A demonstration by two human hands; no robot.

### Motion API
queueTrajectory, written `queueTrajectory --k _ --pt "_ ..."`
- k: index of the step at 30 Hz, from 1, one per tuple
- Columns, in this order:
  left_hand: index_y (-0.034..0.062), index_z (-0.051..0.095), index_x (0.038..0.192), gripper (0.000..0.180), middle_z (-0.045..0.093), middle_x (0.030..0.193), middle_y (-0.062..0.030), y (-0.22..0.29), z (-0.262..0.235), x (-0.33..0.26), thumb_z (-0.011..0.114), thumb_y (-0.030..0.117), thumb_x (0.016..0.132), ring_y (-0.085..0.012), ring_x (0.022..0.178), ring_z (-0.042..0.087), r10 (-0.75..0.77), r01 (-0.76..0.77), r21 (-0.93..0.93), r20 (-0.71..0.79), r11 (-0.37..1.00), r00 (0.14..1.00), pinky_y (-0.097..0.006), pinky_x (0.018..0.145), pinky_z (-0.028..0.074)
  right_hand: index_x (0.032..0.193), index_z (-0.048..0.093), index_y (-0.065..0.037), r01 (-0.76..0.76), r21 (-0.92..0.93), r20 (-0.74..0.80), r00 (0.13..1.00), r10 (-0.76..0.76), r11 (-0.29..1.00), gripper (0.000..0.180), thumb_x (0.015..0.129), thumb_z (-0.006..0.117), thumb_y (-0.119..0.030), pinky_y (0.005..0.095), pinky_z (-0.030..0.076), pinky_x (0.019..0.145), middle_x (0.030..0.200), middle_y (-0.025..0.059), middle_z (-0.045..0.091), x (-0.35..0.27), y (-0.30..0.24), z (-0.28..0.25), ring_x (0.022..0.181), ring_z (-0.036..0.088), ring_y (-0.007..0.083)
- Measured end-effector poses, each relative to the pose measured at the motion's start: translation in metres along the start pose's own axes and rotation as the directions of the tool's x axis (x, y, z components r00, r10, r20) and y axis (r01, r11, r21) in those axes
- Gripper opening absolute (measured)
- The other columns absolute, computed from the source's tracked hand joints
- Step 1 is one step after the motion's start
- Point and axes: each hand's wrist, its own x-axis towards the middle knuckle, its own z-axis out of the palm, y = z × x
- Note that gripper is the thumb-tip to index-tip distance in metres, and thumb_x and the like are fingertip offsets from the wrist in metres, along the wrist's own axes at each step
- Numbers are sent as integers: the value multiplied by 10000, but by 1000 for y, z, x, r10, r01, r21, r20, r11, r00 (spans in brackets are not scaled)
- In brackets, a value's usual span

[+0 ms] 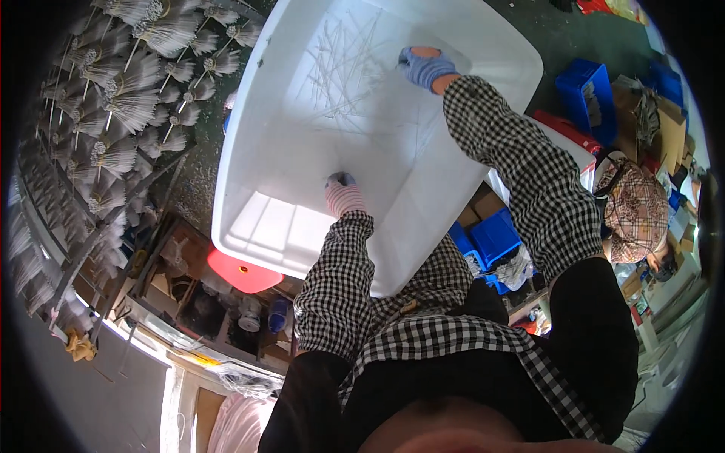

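A large white plastic tub [291, 170] fills the upper middle of the view. Thin, pale, straw-like strands [340, 68] lie scattered and crossing on its bottom. My left hand [346, 195], in a pink-striped glove with dark fingertips, is over the near part of the tub. It points away from me, and its foreshortened fingers do not show clearly. Farther off to the right, my right hand [428, 68], in a blue-striped glove, reaches inside the tub by its far right wall. Its fingers are curled in; anything inside them is hidden. Checkered sleeves cover both forearms.
Racks of bundled white bristle-like tufts [132, 98] stand at the left. A red stool [243, 272] shows beneath the tub's near left corner, beside a cluttered shelf [204, 306]. Blue bins [589, 98] and cardboard lie at the right. Another person in a plaid top [634, 200] bends there.
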Motion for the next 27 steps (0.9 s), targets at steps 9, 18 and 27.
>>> queueTrajectory --k 9,18,27 --pt "18 590 924 323 635 904 -171 -8 3 6 629 321 817 -329 854 615 314 -298 240 -33 924 949 -412 747 504 956 690 -81 -508 515 148 846 512 690 466 832 598 -521 333 529 702 861 17 691 69 -2 19 662 639 148" --pt "31 529 872 175 532 779 -27 -39 -7 51 635 167 845 -148 743 466 -244 347 -914 393 -211 886 -284 716 442 1052 683 -109 -217 373 -166 941 295 902 558 790 547 -583 427 500 844 1058 133 674 45 -112 17 946 640 336" --pt "59 579 1025 177 573 778 4 17 -40 22 634 59 857 -99 689 498 33 45 -844 73 534 997 -220 637 431 1134 542 -23 -369 300 -54 914 402 879 595 726 723 -417 407 487 890 1095 189 644 31 -107 30 1032 615 338"
